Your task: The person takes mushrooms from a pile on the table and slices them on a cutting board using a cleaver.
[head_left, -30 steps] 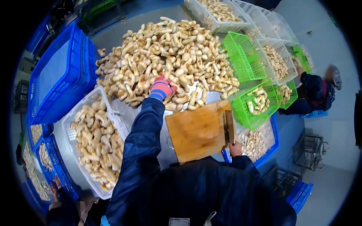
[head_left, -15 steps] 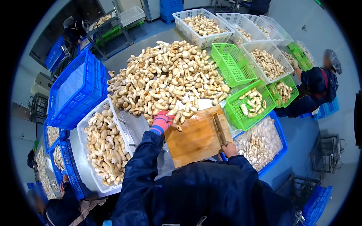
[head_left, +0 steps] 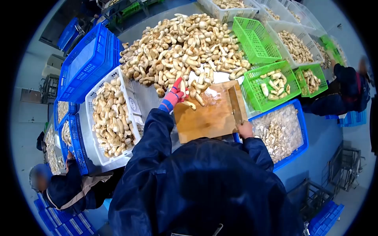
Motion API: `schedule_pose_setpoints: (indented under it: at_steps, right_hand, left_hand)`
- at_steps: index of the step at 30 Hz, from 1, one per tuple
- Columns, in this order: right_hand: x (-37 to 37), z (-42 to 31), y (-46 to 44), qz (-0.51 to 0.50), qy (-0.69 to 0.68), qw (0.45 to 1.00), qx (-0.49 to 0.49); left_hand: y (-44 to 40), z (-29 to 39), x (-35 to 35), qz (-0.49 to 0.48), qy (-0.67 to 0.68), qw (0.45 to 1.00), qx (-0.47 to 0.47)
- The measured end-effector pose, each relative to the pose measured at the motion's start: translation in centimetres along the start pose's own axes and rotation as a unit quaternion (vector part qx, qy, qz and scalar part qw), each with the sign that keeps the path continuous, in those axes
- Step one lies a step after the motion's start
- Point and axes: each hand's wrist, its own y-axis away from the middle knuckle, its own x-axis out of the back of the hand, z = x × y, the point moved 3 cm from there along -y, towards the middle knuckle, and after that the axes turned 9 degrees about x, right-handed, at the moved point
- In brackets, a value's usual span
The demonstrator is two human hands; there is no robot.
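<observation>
My left hand point(head_left: 173, 98), in a pink glove with dark bands, is at the near edge of a heap of pale brown-capped mushrooms point(head_left: 189, 47). Its thumb and fingers close around one mushroom point(head_left: 183, 86). A few loose mushrooms point(head_left: 199, 98) lie beside it on the wooden cutting board point(head_left: 204, 122). At the board's right side, my bare right hand point(head_left: 246, 129) grips a knife point(head_left: 236, 105) by its handle. The broad blade points away from me along the board's right edge.
A white crate point(head_left: 136, 124) of mushrooms stands left, below stacked blue crates point(head_left: 80, 65). Green baskets point(head_left: 260, 100) and a blue tub point(head_left: 305, 143) of trimmings sit right. Co-workers are at the left point(head_left: 65, 187) and right point(head_left: 350, 88).
My view has tilted, so the table appears higher. My left hand has drawn a mushroom from the heap's edge toward the board. The knife stays at the board's right side.
</observation>
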Motion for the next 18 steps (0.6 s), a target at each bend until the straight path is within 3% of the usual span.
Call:
schedule_pose_setpoints:
  at_steps: [2,6,7,11,14,18]
  right_hand:
    - [-0.2,0.1,0.1,-0.056,-0.063,0.995,-0.051]
    - [-0.3,-1.1,0.1,-0.06,-0.012,0.998,-0.015]
    - [-0.4,-1.1,0.1,-0.053,0.011,0.999,-0.002]
    - [-0.2,-2.1,0.5,-0.024,0.049,0.998,0.035]
    - [0.0,-2.4,0.7,-0.017,0.05,0.998,0.029]
    - [-0.2,-1.9,0.4,-0.031,0.03,0.999,0.02]
  left_hand:
    - [2.2,-0.9,-0.9,0.007,0.008,1.0,0.016]
    - [2.5,-8.3,-0.1,-0.034,-0.073,0.995,0.067]
    - [2.7,-9.7,-0.7,0.001,-0.101,0.992,0.078]
    - [3.1,-11.3,-4.3,0.071,-0.239,0.968,0.013]
    - [2.9,-10.6,-6.8,0.145,-0.469,0.865,-0.103]
    - [3.5,-11.4,-7.3,0.164,-0.448,0.873,-0.1]
